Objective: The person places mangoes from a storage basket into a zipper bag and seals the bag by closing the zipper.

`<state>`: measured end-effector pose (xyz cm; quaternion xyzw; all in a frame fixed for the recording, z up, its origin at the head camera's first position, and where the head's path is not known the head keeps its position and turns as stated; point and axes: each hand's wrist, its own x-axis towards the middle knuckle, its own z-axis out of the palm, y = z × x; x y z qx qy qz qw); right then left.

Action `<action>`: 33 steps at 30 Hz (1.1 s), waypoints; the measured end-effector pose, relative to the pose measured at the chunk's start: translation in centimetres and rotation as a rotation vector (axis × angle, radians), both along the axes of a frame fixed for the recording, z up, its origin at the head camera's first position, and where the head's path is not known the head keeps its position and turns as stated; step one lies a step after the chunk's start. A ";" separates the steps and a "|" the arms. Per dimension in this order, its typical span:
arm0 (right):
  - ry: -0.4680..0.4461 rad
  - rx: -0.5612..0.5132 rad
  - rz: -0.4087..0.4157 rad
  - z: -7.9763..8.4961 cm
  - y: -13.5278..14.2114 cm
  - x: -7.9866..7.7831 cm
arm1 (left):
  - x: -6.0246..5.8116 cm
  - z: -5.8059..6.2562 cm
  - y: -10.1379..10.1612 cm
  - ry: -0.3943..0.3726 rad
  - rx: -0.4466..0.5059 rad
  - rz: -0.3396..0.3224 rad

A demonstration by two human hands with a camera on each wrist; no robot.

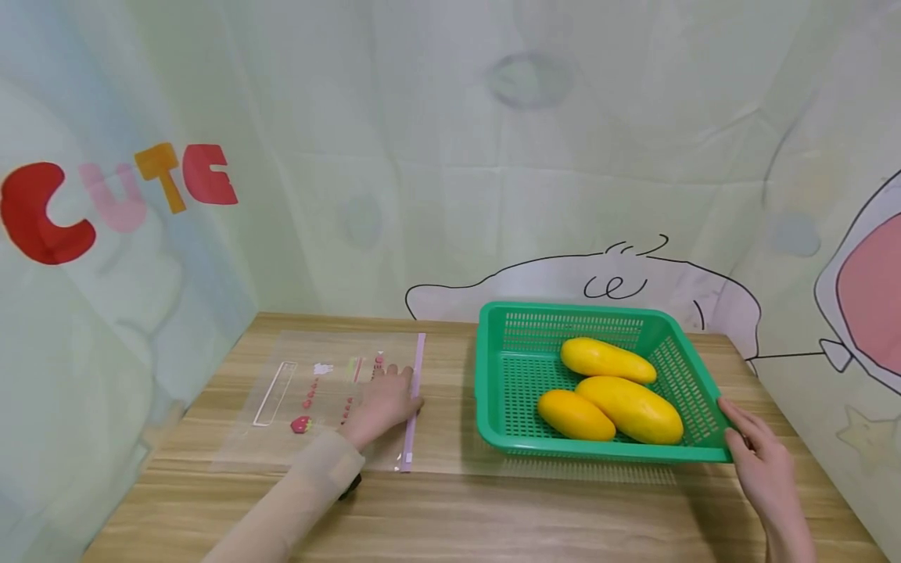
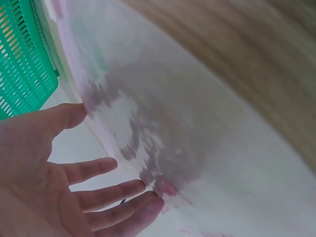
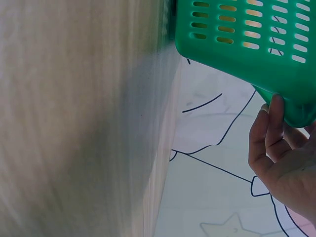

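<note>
Over a clear zip bag (image 1: 232,453), printed with strawberries and edged by a lilac zip strip (image 1: 418,367), my left hand (image 1: 382,403) is spread with relaxed fingers. In the left wrist view the fingertips (image 2: 154,205) meet the bag's surface. My right hand (image 1: 763,453) grips the rim of a green plastic basket (image 1: 521,446) at its near right corner. From the right wrist, the fingers (image 3: 276,113) curl around that rim, with the basket's corner above the wooden table. Three yellow mangoes (image 1: 629,408) lie inside the basket, toward its right side.
The wooden table (image 1: 436,516) runs up to a printed cloth backdrop (image 1: 380,156) behind and on both sides. A dark band (image 1: 349,486) shows at my left wrist, near the bag's front edge.
</note>
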<state>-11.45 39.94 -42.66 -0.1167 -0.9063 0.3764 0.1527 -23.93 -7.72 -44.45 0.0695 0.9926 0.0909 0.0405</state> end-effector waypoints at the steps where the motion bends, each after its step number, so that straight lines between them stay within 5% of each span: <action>1: 0.002 -0.001 0.001 0.0 0.0 0.0 | 0.0 0.0 0.0 -0.002 0.004 0.001; 14: 0.022 0.004 0.018 -0.1 -0.5 0.0 | 0.2 0.2 -0.5 0.001 0.014 -0.006; 26: 0.022 0.086 0.055 0.6 0.5 -0.2 | -1.1 1.0 -0.1 -0.048 0.074 -0.025; 33: 0.017 0.137 0.085 1.6 0.3 -0.7 | -1.5 1.2 -0.1 -0.082 0.119 0.024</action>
